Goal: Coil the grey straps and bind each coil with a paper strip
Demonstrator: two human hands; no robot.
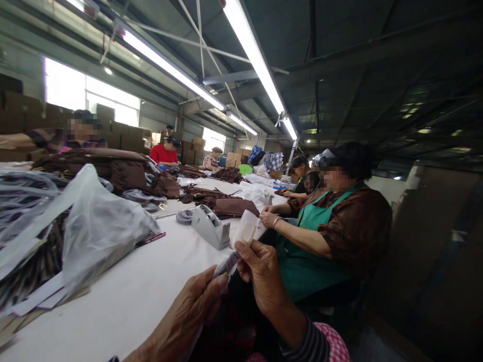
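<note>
My left hand (pixel 198 301) is closed around a grey strap (pixel 229 262), low in the middle of the view. Just above it, my right hand (pixel 264 269) pinches the upper end of the same strap. At that end a white translucent wrapping (pixel 244 221) covers a pale, rounded rectangular ring buckle (pixel 248 233). Both hands are over the table's front edge. Beyond my fingers stands a grey tape dispenser (pixel 210 229), not touched by either hand.
The white table (pixel 124 296) runs away from me. At left lies a translucent plastic bag (pixel 107 216) beside piled grey straps (pixel 26 196). Brown bags (pixel 109 168) are heaped behind. A co-worker in a green apron (pixel 313 256) sits close on my right; several others sit farther along.
</note>
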